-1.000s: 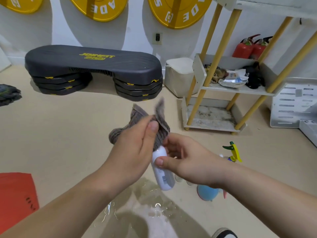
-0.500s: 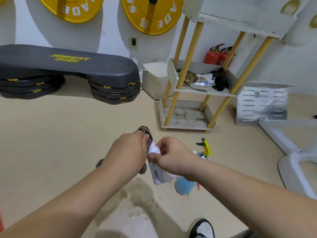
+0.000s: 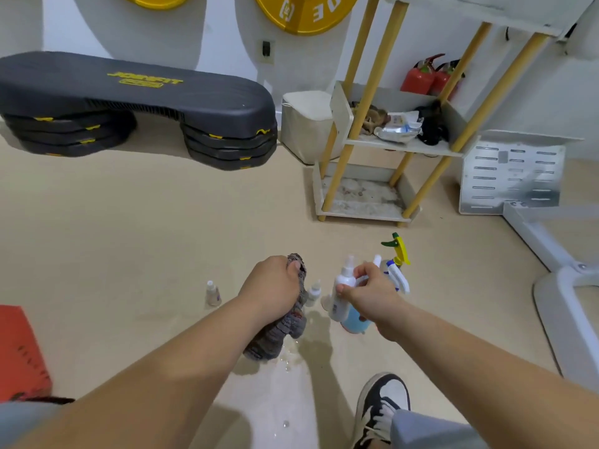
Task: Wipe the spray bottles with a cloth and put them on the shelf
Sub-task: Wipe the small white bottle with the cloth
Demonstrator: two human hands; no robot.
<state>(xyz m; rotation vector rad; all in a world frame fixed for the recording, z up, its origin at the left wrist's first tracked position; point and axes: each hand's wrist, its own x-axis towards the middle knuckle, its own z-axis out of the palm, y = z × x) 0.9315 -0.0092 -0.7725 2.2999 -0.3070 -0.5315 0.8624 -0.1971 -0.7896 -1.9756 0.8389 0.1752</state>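
My right hand grips a slim white spray bottle upright above the floor. My left hand holds a grey knitted cloth that hangs down beside it, apart from the bottle. On the floor stand a small clear bottle, another small bottle partly behind the cloth, a blue round-bodied sprayer and a sprayer with a yellow-green trigger. The shelf with yellow legs stands beyond them at the right.
A black step platform lies at the back left, a white box beside the shelf. The middle shelf carries packets and dark items. A white metal frame is at right, a red object at left, water on the floor, my shoe below.
My hands have parted: the cloth has come off the white bottle and now hangs from my left hand. The bottle has moved right and turned upright. My view has shifted right and down.
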